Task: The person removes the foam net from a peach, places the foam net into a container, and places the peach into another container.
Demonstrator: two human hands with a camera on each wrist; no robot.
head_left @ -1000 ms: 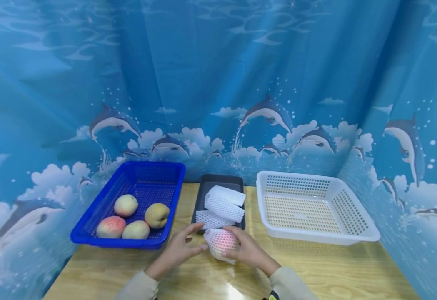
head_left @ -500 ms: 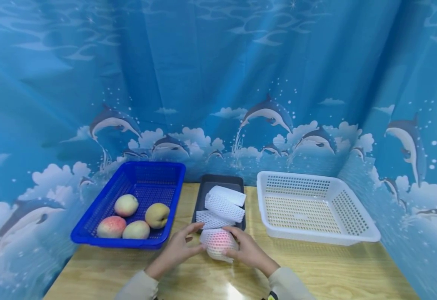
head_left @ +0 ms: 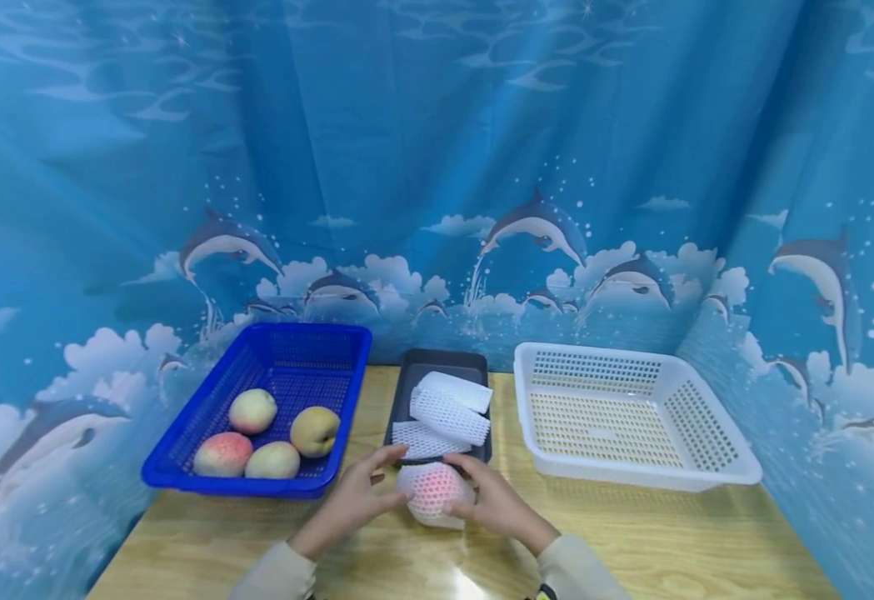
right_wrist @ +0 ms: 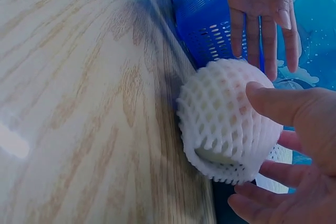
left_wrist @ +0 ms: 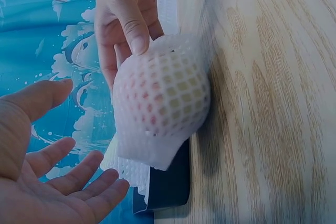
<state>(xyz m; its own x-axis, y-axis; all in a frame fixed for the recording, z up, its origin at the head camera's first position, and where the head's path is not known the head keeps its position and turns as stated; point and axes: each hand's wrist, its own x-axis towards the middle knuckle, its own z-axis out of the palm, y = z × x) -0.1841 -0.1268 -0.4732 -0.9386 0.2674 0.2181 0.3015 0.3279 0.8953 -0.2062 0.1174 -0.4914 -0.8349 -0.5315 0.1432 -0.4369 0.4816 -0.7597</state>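
Observation:
A pink and pale peach (head_left: 432,492) wrapped in a white foam fruit net sits low over the table's front middle. My right hand (head_left: 498,500) holds it from the right, thumb on the near side and fingers behind. In the left wrist view, a loose end of the foam net (left_wrist: 152,150) sticks out from the peach. My left hand (head_left: 357,497) is beside the peach on the left, its fingers spread and relaxed; the left wrist view shows a gap between them. Behind the peach, a black tray (head_left: 444,360) bears several flat white foam nets (head_left: 447,417).
On the left, a blue basket (head_left: 257,487) contains several peaches (head_left: 252,411). A white basket (head_left: 631,475) stands on the right of the wooden table (head_left: 631,542). A blue dolphin-print curtain (head_left: 437,167) hangs behind and along both sides.
The netted peach has shifted slightly left and nearer, turning so its pink side shows differently. Both hands stay almost in place.

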